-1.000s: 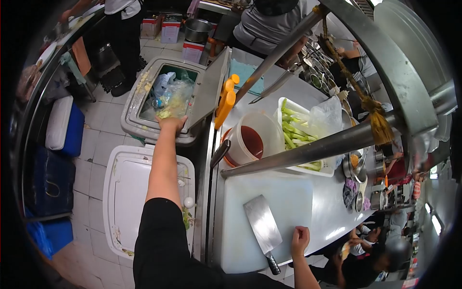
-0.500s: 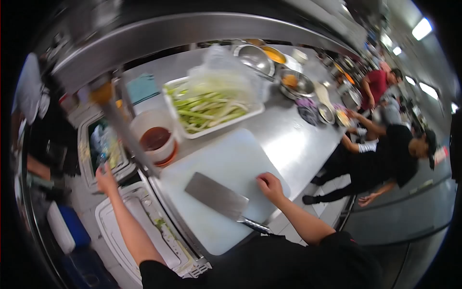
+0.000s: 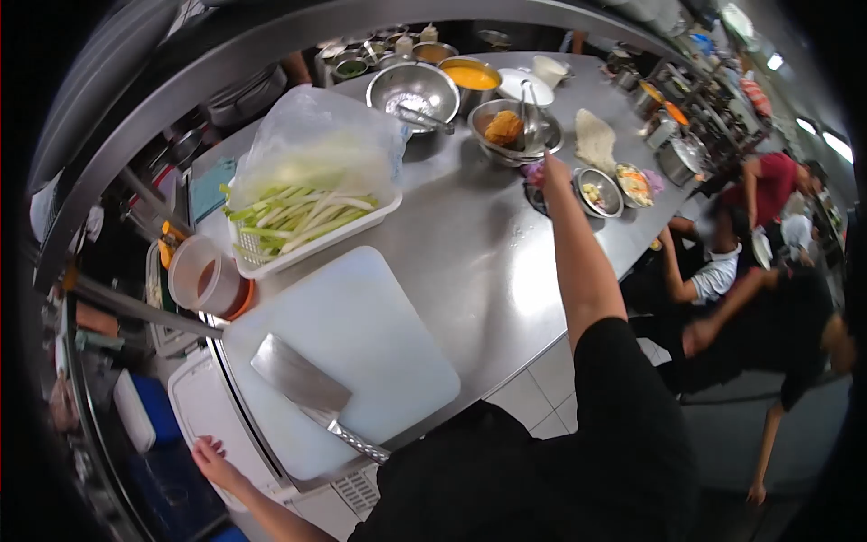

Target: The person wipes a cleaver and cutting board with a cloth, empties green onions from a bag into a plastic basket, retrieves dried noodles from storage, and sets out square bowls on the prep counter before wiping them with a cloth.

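My right hand point(image 3: 553, 172) reaches across the steel table to a purple cloth point(image 3: 534, 174), its fingers closed on it beside a metal bowl point(image 3: 489, 150) with an orange lump and a utensil inside. My left hand point(image 3: 213, 456) is low at the left, over the white bin lid point(image 3: 203, 388), empty with its fingers apart. On the white cutting board point(image 3: 388, 316) lies a cleaver point(image 3: 302, 375), its handle past the near edge. Behind the board, green and white stalks point(image 3: 302, 217) fill a white basket point(image 3: 271, 265), partly under a clear plastic bag point(image 3: 330, 135).
A plastic tub point(image 3: 203, 275) with red-brown liquid stands left of the basket. An empty-looking metal bowl point(image 3: 411, 90), a pot of orange liquid point(image 3: 471, 76) and small bowls point(image 3: 600, 191) stand farther back. A steel shelf rail arches overhead. Several people are at the right.
The view has swung right along the table. My left hand has come back from the open bin. My right hand has moved from beside the board to the purple cloth. The cleaver still lies on the board.
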